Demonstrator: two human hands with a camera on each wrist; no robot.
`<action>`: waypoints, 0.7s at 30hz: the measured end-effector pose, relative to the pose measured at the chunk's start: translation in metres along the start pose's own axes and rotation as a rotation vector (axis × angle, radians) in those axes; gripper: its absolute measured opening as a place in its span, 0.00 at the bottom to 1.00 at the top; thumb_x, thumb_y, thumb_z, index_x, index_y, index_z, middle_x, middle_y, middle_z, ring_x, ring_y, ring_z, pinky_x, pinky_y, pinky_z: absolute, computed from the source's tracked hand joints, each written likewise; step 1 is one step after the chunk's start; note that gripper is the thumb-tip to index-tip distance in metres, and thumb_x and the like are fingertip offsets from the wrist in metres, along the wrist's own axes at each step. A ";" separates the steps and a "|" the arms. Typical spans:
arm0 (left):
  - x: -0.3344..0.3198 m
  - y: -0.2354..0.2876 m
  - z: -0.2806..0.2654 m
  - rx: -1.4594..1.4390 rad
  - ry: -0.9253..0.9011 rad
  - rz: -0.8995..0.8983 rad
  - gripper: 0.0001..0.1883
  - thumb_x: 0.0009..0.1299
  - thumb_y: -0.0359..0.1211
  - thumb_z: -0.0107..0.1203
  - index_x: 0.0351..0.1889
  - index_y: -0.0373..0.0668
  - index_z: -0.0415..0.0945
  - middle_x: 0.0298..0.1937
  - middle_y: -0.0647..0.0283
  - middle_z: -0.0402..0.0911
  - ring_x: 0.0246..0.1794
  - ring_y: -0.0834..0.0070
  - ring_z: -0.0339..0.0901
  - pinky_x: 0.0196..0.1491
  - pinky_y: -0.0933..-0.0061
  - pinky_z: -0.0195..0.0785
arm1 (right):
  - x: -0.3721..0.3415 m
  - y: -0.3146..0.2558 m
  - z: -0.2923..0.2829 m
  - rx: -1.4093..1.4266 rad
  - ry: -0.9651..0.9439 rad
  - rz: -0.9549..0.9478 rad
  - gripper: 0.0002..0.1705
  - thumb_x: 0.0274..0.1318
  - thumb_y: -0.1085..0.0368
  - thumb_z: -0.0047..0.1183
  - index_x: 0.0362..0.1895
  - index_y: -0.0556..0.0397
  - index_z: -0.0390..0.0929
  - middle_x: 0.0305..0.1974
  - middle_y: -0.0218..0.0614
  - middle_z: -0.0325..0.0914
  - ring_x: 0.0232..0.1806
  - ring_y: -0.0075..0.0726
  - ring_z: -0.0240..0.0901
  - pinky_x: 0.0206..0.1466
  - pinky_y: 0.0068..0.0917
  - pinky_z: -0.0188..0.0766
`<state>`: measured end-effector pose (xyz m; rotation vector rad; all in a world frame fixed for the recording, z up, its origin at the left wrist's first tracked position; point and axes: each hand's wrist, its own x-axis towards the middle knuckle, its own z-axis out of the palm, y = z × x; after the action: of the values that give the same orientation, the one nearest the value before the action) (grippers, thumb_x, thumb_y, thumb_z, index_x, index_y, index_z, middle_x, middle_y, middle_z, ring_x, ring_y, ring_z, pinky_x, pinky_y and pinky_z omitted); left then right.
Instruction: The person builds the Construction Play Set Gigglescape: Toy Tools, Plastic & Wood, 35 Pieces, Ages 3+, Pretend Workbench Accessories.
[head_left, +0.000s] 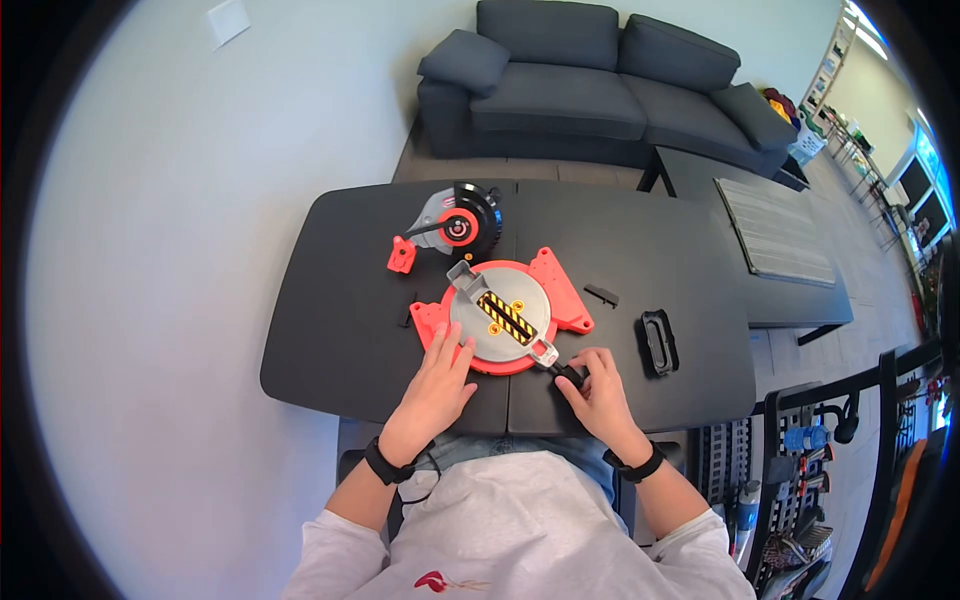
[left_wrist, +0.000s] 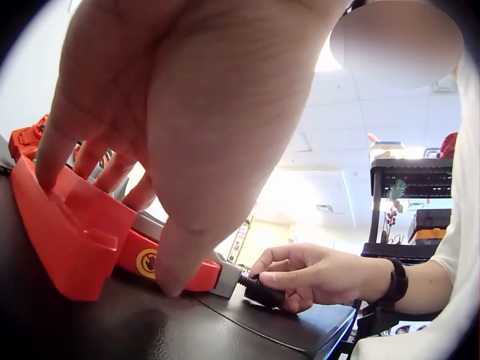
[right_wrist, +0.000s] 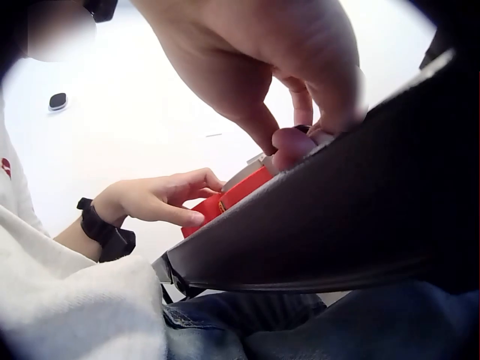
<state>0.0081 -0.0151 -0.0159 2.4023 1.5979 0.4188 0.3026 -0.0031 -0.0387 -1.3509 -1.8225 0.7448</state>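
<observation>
Red base (head_left: 533, 297), black handle (head_left: 570, 374): a loose brace could let both turn

The base sits on the dark surface (head_left: 330, 300), below both hands' reach of nothing else. At its near right edge the right grip (head_left: 597, 395) pinches the handle; the left grip (head_left: 437, 388) is unclosed, fingers laid out against the red side. Too light a press there could let any twist swivel the base; sideways force might strain the ribbed neck (left_wrist: 243, 280).

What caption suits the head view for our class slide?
Left hand on a red and grey base, right hand gripping its black knob.
</observation>
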 end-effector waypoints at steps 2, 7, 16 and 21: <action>0.000 -0.003 0.004 -0.004 0.016 0.007 0.35 0.74 0.28 0.66 0.77 0.31 0.66 0.83 0.36 0.58 0.86 0.36 0.54 0.83 0.50 0.61 | 0.002 -0.001 -0.002 0.005 -0.051 0.020 0.25 0.60 0.68 0.76 0.55 0.60 0.77 0.53 0.41 0.72 0.28 0.25 0.76 0.31 0.25 0.76; -0.003 -0.003 0.005 -0.003 0.016 -0.023 0.32 0.76 0.24 0.60 0.77 0.32 0.66 0.83 0.36 0.59 0.86 0.37 0.55 0.82 0.50 0.61 | 0.003 0.004 -0.001 -0.014 -0.084 0.070 0.24 0.56 0.69 0.77 0.53 0.59 0.79 0.49 0.42 0.74 0.28 0.33 0.77 0.34 0.31 0.79; -0.005 -0.010 0.014 0.043 0.032 -0.032 0.32 0.75 0.23 0.59 0.78 0.31 0.65 0.83 0.36 0.58 0.86 0.37 0.55 0.82 0.50 0.62 | 0.010 0.007 0.003 0.066 -0.051 0.068 0.22 0.58 0.68 0.76 0.54 0.59 0.81 0.42 0.41 0.77 0.26 0.32 0.77 0.32 0.29 0.78; -0.004 -0.012 0.016 0.100 0.035 -0.009 0.32 0.75 0.22 0.59 0.78 0.31 0.65 0.83 0.36 0.58 0.85 0.36 0.55 0.82 0.49 0.62 | 0.009 -0.002 0.000 0.054 -0.036 0.023 0.22 0.58 0.71 0.76 0.53 0.59 0.81 0.43 0.37 0.77 0.25 0.25 0.75 0.32 0.23 0.76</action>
<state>0.0021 -0.0149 -0.0356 2.4726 1.6817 0.3895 0.2996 0.0046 -0.0350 -1.3335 -1.8044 0.8300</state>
